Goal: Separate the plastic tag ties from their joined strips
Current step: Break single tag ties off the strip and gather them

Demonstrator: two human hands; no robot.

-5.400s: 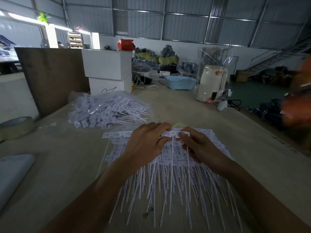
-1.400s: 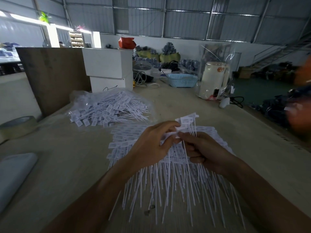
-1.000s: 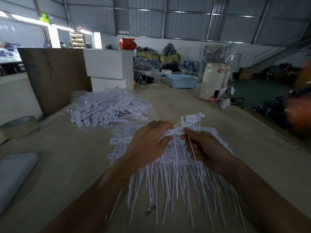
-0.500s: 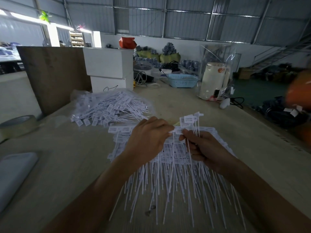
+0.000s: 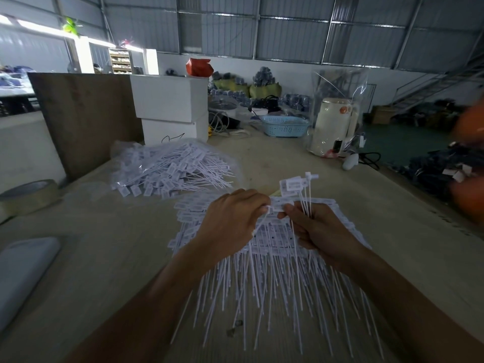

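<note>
A: Where's the strip being split?

B: The joined strip sits pinched between both hands, above the stack of strips on the table.

A: And the grips?

B: Left hand pinches one side; right hand pinches the other, also clutching freed ties standing above its fingers.

A: Advice?

B: Probably twist right at the joint, fingertips close together, so the tag snaps cleanly. The loose pile lies beyond the left grip.

Pale wooden table under joined strips, bagged ties, tape roll, white boxes.
</note>
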